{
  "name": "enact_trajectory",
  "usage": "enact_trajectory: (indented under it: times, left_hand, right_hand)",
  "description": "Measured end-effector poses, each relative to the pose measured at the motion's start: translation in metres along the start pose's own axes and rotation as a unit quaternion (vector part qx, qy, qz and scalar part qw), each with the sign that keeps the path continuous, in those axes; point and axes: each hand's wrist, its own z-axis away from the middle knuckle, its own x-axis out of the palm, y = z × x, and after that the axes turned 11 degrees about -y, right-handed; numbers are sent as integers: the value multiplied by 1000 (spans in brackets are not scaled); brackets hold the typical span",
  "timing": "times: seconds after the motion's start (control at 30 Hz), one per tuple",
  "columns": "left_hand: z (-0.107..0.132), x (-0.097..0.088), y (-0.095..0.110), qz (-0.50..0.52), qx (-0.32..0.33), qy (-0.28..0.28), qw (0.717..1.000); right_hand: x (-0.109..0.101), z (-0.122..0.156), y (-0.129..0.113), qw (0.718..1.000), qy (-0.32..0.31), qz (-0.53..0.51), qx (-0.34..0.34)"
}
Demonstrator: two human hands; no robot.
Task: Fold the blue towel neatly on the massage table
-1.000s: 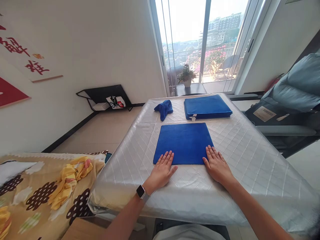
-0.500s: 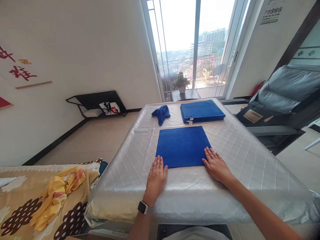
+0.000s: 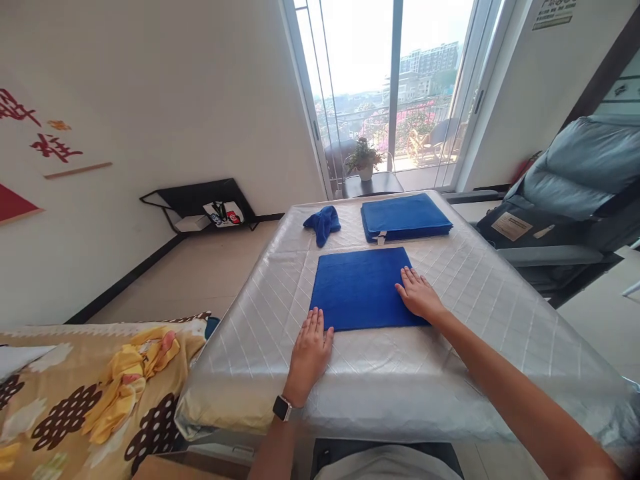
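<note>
A folded blue towel (image 3: 357,287) lies flat in the middle of a table with a silver quilted cover (image 3: 480,300). My left hand (image 3: 310,350) rests flat and open on the cover at the towel's near left corner, fingertips touching its edge; a watch is on that wrist. My right hand (image 3: 417,293) lies flat and open on the towel's right side. Behind the towel sits a neat stack of folded blue towels (image 3: 405,217). A crumpled blue towel (image 3: 323,222) lies to the left of that stack.
A bed with a patterned beige blanket (image 3: 90,393) stands at the lower left. A grey chair (image 3: 570,193) is to the right of the table. A glass balcony door and a potted plant (image 3: 363,159) are beyond the far edge. A black rack (image 3: 200,200) stands by the left wall.
My right hand slid forward from the towel's near right corner onto its right side. My left hand moved off the towel's near edge to the cover beside its left corner.
</note>
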Motion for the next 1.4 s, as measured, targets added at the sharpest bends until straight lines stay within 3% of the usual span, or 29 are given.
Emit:
enact_trajectory:
  times: [0.2,0.3,0.37,0.5,0.6,0.67,0.73,0.8,1.03,1.13,1.23,1.4]
  left_hand:
    - [2,-14,4,-28,-25,-18,999]
    - [-9,-27,19,-41,2,-18,999]
    - [-28,-36,43,-37,58,-15,998]
    - [-88,-43,117,-9,205,-39,978]
    - [-132,-29,162,12,241,-72,968]
    - [-150,-16,173,30,227,-87,969]
    - [-158,-4,168,43,204,-88,974]
    - [-158,2,150,46,186,-86,978]
    - [-133,-5,44,11,74,-104,992]
    - [-120,-7,9,-7,26,-97,995]
    - [-109,-5,-7,-13,-2,-79,997]
    - [-102,-1,-12,-1,-26,-63,998]
  right_hand:
    - [18,-6,7,1000,22,-1,3]
    - [19,-7,6,1000,24,-5,6]
    - [19,-7,6,1000,25,-5,7]
    - [21,-6,8,999,38,5,-3]
    - [23,-3,12,999,43,20,-19]
    - [25,-3,13,998,47,23,-21]
    - [25,-4,12,999,48,21,-15]
    - [24,-5,10,999,43,19,-8]
    - [21,-7,7,999,32,15,6]
    - [20,-7,7,1000,25,14,9]
    - [18,-7,6,1000,19,13,13]
    - [14,-5,7,1000,-3,16,14]
